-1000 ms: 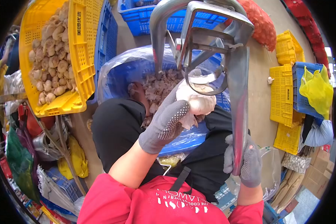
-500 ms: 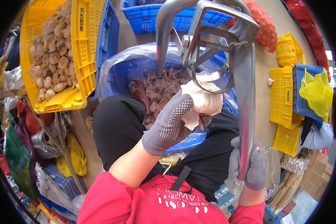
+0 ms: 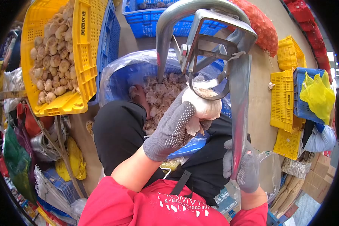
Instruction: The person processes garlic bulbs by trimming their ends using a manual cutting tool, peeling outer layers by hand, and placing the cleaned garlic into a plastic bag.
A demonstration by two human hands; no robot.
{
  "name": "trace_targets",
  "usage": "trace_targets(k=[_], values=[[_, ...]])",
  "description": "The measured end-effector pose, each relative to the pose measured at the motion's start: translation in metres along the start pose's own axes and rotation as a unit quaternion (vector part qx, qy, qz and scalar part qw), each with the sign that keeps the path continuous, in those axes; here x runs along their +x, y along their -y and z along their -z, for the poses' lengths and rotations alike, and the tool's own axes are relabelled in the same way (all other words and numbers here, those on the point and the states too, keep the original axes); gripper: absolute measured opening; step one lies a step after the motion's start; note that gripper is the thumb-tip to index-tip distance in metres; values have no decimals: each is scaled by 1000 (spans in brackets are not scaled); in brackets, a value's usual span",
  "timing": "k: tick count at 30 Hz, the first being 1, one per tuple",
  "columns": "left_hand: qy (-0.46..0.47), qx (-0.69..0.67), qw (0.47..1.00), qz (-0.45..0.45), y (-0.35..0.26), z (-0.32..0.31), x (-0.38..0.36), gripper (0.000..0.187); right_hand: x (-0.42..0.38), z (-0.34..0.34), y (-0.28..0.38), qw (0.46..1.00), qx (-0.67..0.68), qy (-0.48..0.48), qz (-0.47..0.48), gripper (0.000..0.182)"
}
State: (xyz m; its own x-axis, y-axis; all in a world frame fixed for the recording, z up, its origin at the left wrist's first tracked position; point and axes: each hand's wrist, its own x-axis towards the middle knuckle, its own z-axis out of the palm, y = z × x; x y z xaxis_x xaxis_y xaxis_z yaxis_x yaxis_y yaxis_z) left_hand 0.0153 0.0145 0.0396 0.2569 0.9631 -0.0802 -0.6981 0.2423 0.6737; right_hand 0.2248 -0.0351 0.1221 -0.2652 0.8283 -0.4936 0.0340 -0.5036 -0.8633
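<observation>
Inside the curved metal blade (image 3: 224, 91) of a steel hand-lever cutter (image 3: 240, 105) sits a large white garlic bulb (image 3: 204, 106). My left hand (image 3: 168, 126), in a grey dotted glove, is closed around the bulb from below, with loose papery skin hanging under it. The blade's ring lies against the upper side of the bulb. Gloved too, my right hand (image 3: 248, 170) wraps the lower end of the cutter's long lever. Below the bulb, a blue crate lined with clear plastic (image 3: 111, 81) holds a heap of garlic skins (image 3: 160, 94).
At the upper left, a yellow crate (image 3: 84, 56) full of garlic bulbs leans beside a blue one. Another blue crate (image 3: 147, 22) and a red mesh sack (image 3: 258, 26) stand at the back. Yellow crates (image 3: 281, 98) are stacked on the right. A bare foot (image 3: 140, 100) rests beside the skins.
The lever and my right hand have shifted slightly left. The bulb, still in my left hand, sits a little lower and further left, with the blade around its top. The whole view has tilted slightly.
</observation>
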Motion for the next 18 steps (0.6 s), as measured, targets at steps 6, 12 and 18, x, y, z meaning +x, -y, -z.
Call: trace_targets(k=[6, 12, 18], values=[[-3, 21, 1000, -11, 1, 1, 2, 77, 12, 3, -19, 998, 27, 33, 34, 62], [-19, 50, 998, -13, 1, 8, 16, 79, 41, 10, -50, 995, -12, 40, 92, 63], [-28, 32, 999, -2, 6, 1, 28, 88, 45, 15, -52, 992, -23, 30, 117, 62]])
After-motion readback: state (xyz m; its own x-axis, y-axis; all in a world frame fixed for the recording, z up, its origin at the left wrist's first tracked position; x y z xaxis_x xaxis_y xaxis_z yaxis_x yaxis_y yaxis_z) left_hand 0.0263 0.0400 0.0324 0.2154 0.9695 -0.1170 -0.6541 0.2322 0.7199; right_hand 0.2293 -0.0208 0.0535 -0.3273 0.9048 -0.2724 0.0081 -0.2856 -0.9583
